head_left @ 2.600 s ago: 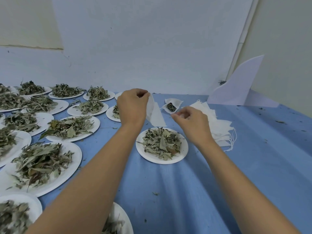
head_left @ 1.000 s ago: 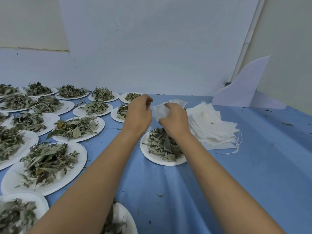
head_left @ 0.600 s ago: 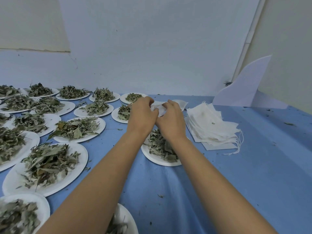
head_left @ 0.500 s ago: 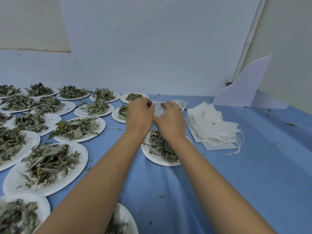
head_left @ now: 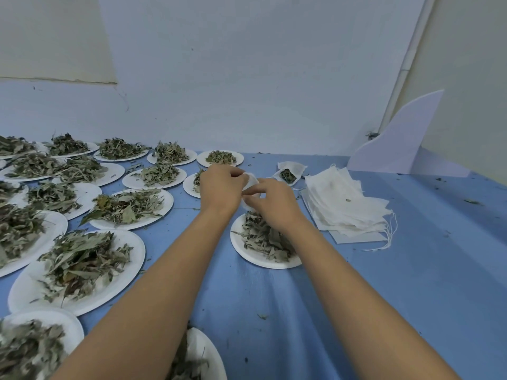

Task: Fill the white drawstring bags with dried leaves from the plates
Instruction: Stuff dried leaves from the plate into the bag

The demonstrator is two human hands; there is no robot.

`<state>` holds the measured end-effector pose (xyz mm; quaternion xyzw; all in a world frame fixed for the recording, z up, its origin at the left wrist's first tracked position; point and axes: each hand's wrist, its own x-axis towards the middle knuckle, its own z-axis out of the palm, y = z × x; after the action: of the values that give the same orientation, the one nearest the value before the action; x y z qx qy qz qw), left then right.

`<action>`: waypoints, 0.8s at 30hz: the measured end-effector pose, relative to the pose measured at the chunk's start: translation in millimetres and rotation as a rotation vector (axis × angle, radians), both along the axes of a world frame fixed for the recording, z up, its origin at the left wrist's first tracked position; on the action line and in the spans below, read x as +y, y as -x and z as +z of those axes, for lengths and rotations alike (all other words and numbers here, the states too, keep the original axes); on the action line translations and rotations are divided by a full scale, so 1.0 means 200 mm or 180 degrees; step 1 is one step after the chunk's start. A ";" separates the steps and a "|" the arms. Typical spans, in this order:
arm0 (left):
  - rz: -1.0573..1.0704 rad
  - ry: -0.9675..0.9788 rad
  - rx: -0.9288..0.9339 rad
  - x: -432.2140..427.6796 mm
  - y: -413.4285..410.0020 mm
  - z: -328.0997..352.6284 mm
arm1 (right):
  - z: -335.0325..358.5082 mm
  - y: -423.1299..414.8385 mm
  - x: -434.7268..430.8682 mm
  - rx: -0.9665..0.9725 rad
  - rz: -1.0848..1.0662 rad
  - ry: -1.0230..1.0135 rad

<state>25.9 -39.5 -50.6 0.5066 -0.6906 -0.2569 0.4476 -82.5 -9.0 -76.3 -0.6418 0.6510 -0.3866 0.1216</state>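
Both hands hold one white drawstring bag (head_left: pixel 251 181) above a white plate (head_left: pixel 248 253) of dried leaves (head_left: pixel 262 235). My left hand (head_left: pixel 220 189) pinches the bag's left edge. Its right edge is pinched by my right hand (head_left: pixel 273 202). Most of the bag is hidden behind my fingers. A stack of empty white bags (head_left: pixel 344 205) lies right of the plate, strings hanging toward me. One bag with leaves in it (head_left: pixel 289 174) lies open behind my right hand.
Several white plates heaped with dried leaves (head_left: pixel 79 259) cover the left of the blue table (head_left: pixel 397 283). Another plate (head_left: pixel 208 355) sits at the near edge under my left arm. A white curved board (head_left: pixel 397 141) stands at the back right. Leaf crumbs dot the cloth.
My right hand came over from the right to meet my left hand, and both now hold the bag over the plate. The hands have since drawn slightly apart along the bag.
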 end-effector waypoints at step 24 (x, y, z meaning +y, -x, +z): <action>0.0023 0.0014 0.0045 0.01 0.02 -0.02 | 0.05 0.22 0.22 0.0504 -0.0115 -0.1088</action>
<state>21.2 -37.6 -54.2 0.5063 -0.6862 -0.2573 0.4545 -127.2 34.3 -66.8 -0.6285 0.7261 -0.2209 0.1702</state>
